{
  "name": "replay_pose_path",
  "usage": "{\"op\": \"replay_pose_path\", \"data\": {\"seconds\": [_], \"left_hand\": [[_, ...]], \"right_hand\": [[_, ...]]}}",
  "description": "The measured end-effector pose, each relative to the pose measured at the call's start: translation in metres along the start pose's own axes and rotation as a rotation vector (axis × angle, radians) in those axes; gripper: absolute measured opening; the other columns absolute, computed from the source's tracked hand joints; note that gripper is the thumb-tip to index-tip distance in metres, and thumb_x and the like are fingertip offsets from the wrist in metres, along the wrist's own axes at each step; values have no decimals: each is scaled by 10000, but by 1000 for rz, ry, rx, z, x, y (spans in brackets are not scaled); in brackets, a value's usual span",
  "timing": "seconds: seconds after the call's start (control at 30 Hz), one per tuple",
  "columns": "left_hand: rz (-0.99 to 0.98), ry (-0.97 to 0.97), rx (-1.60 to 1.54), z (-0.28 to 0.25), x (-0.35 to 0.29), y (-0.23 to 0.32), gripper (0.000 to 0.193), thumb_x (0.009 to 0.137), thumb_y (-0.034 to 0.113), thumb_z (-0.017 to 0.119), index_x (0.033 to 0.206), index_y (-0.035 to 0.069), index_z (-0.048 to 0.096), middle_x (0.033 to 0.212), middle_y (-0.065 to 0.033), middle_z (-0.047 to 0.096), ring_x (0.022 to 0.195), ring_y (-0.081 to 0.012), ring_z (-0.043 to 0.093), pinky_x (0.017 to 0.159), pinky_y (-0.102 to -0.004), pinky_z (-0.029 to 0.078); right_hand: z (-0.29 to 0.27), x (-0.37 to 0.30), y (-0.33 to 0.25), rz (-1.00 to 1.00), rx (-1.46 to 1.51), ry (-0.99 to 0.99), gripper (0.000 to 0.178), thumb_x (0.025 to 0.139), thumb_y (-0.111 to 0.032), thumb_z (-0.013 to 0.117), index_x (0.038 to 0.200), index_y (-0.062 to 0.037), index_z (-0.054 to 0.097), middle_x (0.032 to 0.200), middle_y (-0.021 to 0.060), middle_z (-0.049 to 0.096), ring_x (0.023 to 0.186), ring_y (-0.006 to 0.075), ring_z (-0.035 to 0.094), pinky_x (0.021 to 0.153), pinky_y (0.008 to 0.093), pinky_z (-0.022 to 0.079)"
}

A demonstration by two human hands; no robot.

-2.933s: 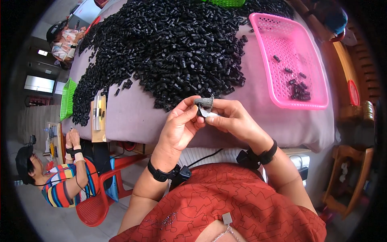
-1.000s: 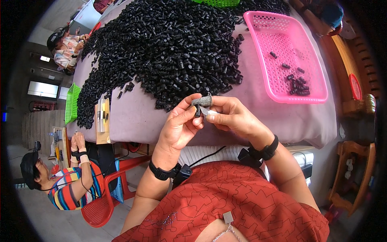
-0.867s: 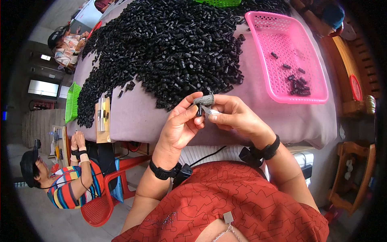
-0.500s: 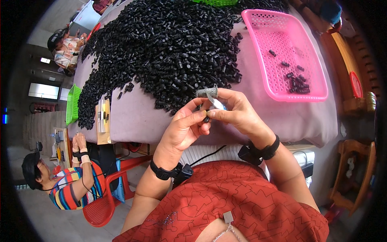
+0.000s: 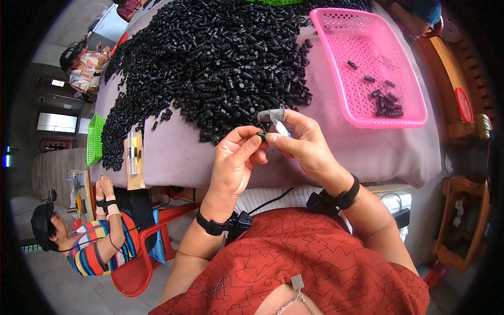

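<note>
Just in front of the pile, my left hand [image 5: 237,157] pinches a small black piece [image 5: 262,135] between thumb and fingers; the fingers hide most of it. My right hand [image 5: 304,144] meets it there, its thumb against the same piece. A shiny silver blade [image 5: 280,127] sticks out between the right thumb and index finger; its grip is hidden in the hand. At the end of the right index finger is a rough grey wrapping [image 5: 270,115], like a finger cover. Beyond both hands lies a large heap of small black cylindrical pieces [image 5: 226,68].
At the right on the cloth-covered table [image 5: 336,152] stands a pink basket [image 5: 344,100] with several black pieces inside. A green basket [image 5: 95,139] and a cardboard piece [image 5: 135,160] lie left. A person [image 5: 100,241] sits at left by a red chair [image 5: 131,275].
Both hands have moved a little up, toward the heap, and slightly left. The black piece has turned to lie more sideways, and the blade has shifted in my right hand.
</note>
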State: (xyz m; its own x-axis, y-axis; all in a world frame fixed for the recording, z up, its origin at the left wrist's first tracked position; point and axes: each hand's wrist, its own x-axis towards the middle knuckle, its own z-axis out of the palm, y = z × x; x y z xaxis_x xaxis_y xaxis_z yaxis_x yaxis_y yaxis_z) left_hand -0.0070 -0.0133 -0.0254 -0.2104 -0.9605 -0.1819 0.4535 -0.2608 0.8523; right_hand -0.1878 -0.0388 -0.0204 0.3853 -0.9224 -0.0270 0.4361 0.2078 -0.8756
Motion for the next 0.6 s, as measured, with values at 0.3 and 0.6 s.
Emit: {"op": "replay_pose_path", "data": {"seconds": [0.3,0.6], "left_hand": [[83,3,14,-4,-6,29,142,968,137,544,1069,38,562,967,-87,652,840,-165,661,755,-312,559],[39,89,-23,6,-4,26,150,973,153,531,1083,54,552,928,-58,637,857,-180,645,785,-345,547]], "right_hand": [[-7,-1,-15,79,13,-144,340,936,-169,603,1245,-38,554,782,-85,521,630,-5,412,522,170,317],[-1,-2,-9,74,-45,-268,422,900,-182,659,1274,-27,540,782,-81,525,685,5,437,578,174,350]]}}
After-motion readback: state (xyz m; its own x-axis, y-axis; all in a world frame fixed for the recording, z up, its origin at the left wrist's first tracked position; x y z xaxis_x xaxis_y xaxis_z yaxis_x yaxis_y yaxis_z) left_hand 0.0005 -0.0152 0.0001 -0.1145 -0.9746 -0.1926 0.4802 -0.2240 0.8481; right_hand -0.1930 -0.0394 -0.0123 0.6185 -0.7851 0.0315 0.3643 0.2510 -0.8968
